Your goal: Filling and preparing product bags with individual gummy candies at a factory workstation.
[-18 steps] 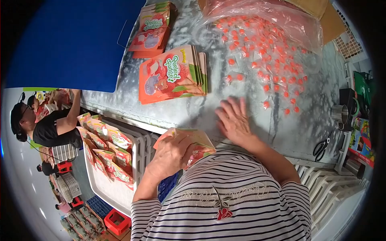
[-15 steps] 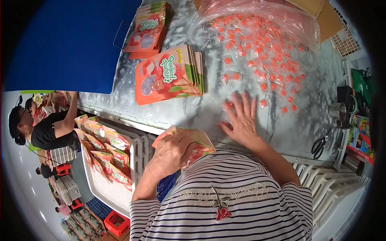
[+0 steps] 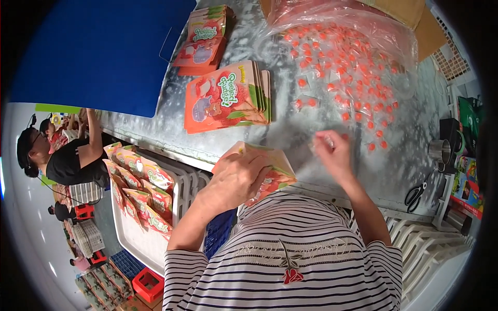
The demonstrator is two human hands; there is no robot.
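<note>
My left hand [image 3: 236, 179] grips an orange printed pouch [image 3: 275, 168] at the table's near edge, its mouth facing right. My right hand [image 3: 332, 155] is closed around a few clear-wrapped orange candies, just right of the pouch's mouth. More wrapped orange candies [image 3: 347, 78] lie scattered over the metal table [image 3: 404, 150] and spill from a clear plastic bag [image 3: 363, 26] at the back. A stack of flat orange pouches [image 3: 225, 96] lies ahead of my left hand, a second stack [image 3: 205, 39] further back.
A white crate [image 3: 135, 238] with several filled pouches standing in it sits at lower left. A blue sheet [image 3: 98, 52] covers the far left. Scissors [image 3: 415, 194] and metal cups [image 3: 441, 150] are at the right edge. Another person in black [image 3: 67, 160] works at left.
My right hand, earlier spread flat on the table among the candies, has closed on some and drawn back toward the pouch. The left hand has kept hold of the pouch.
</note>
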